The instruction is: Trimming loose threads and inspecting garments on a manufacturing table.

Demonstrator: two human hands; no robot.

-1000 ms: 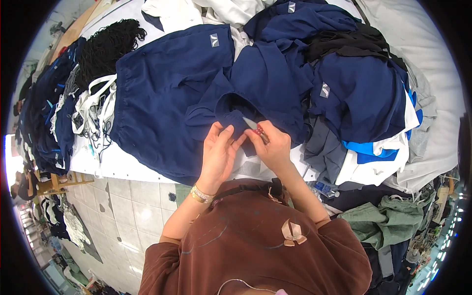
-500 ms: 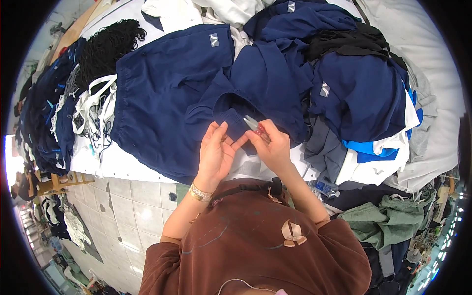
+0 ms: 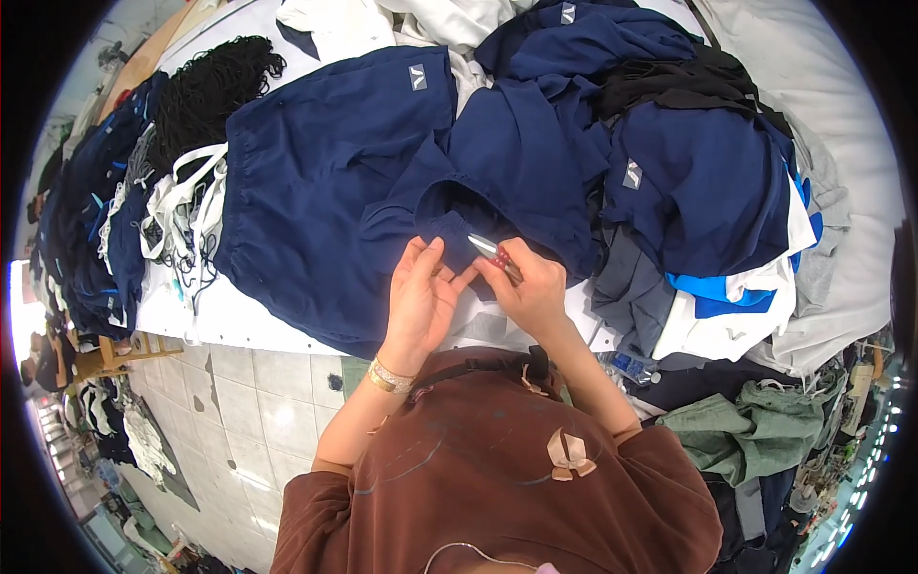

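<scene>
In my right hand (image 3: 532,290) is a pair of thread snips (image 3: 482,246) with pale metal blades and a red, dotted handle. Their tips point up and left over the open, gathered edge of a navy garment (image 3: 524,143). My left hand (image 3: 419,295) is closed with thumb and fingers on the near part of that edge, its palm turned up. The fingertips of both hands come close together below the blades; whether a thread runs between them is too small to tell. Flat to the left lie navy shorts (image 3: 325,163) with an elastic waistband and a small light patch.
Heaped navy garments (image 3: 708,187) with white, blue and grey cloth lie at the right of the white table (image 3: 258,320). At the left are a bundle of black cords (image 3: 210,91) and white straps (image 3: 196,206). Green cloth (image 3: 755,430) sits lower right.
The snips have swung lower and further left, with their tips now lower over the garment's edge. My right hand has shifted slightly; my left hand stays nearly still.
</scene>
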